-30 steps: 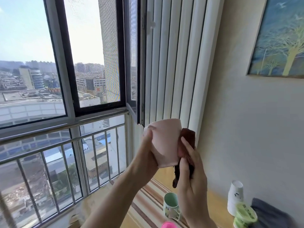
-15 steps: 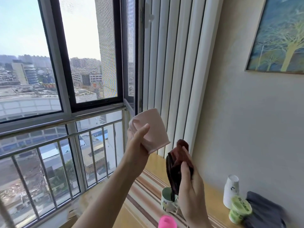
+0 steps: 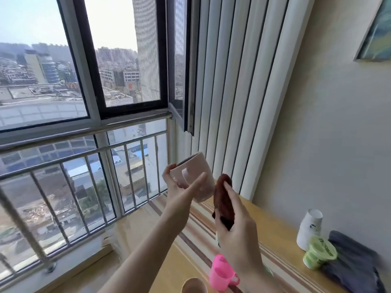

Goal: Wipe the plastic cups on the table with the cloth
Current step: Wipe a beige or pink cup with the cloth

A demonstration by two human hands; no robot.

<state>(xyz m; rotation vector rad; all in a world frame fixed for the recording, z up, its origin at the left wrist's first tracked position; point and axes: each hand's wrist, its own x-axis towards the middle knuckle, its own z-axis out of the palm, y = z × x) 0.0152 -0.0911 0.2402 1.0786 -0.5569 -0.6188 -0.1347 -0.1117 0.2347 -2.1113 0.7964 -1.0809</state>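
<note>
Above striped table (image 3: 196, 246), smooth tapered cup (image 3: 195, 176), crumpled cloth (image 3: 223, 199).

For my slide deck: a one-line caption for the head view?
Left hand holds pale pink cup aloft; right hand grips dark red cloth beside it.

Cup (image 3: 195, 176) held above table (image 3: 275, 233), cloth (image 3: 223, 199) just beside it at four o'clock, paper cups (image 3: 310, 228) far right, mug (image 3: 222, 273) at six o'clock.

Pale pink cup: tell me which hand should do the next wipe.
Right. The right hand already holds the dark red cloth just beside the pale pink cup, while the left hand is busy holding that cup up.
</note>
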